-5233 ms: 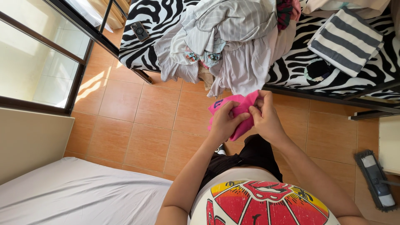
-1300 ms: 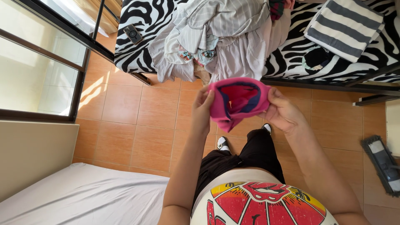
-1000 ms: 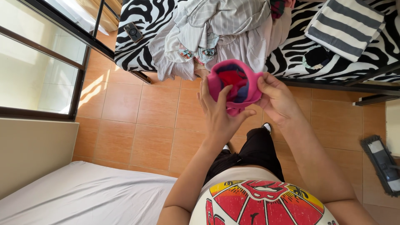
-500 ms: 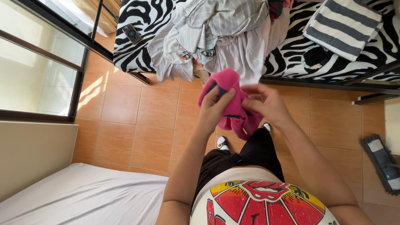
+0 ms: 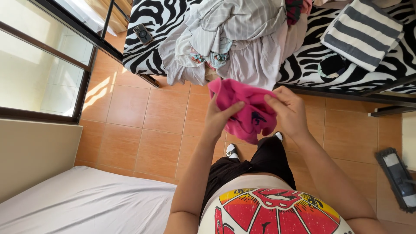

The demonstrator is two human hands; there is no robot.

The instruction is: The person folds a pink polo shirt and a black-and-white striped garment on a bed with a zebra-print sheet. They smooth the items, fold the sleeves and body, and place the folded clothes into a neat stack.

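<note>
Head view, looking down. Both hands are raised at chest height over the orange tiled floor (image 5: 143, 130), sharing one item: a small bright pink cloth garment with a dark print (image 5: 247, 110). It hangs in mid-air between the hands, clear of every surface, just in front of the bed's near edge.

The left hand (image 5: 219, 119) is closed on the garment's left side, thumb laid across the front and fingers tucked behind; this pinch appears to keep the fabric gathered. The right hand (image 5: 288, 110) is likewise closed on the right side, fingertips curled into the cloth. The lower part droops in loose folds, being unsupported.

Behind the garment, a heap of pale grey and white clothing (image 5: 229, 39) lies on a zebra-patterned bedspread (image 5: 147, 30), spilling over its edge. A folded grey-and-white striped towel (image 5: 362, 30) rests at upper right. A small dark phone (image 5: 142, 33) lies on the bedspread, left of the heap. A flat mop head (image 5: 396, 177) sits on the floor at right. A white mattress (image 5: 78, 203) occupies the lower left.
</note>
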